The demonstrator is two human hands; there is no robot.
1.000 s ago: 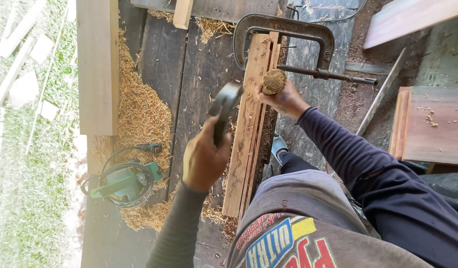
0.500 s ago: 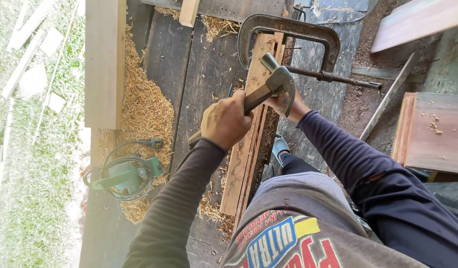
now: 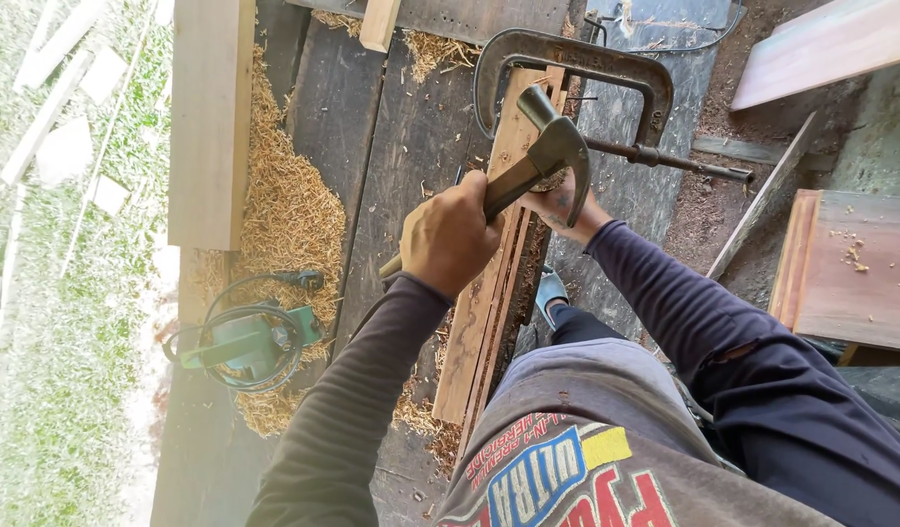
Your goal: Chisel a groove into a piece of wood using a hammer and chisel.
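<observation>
Beside the clamp (image 3: 577, 73) (sawdust (image 3: 289, 210) nearby), left hand (image 3: 452, 239) grips hammer (image 3: 543, 161).

soft, even daylight fills the scene with no hard shadows. the grass (image 3: 40, 293) along the left edge is overexposed, washed to pale green-white and smeared by wide-angle stretch. the hammer (image 3: 528, 171) and wood shavings (image 3: 289, 220) are sharp. the near clothing is slightly soft, and the right side sits darker.
</observation>
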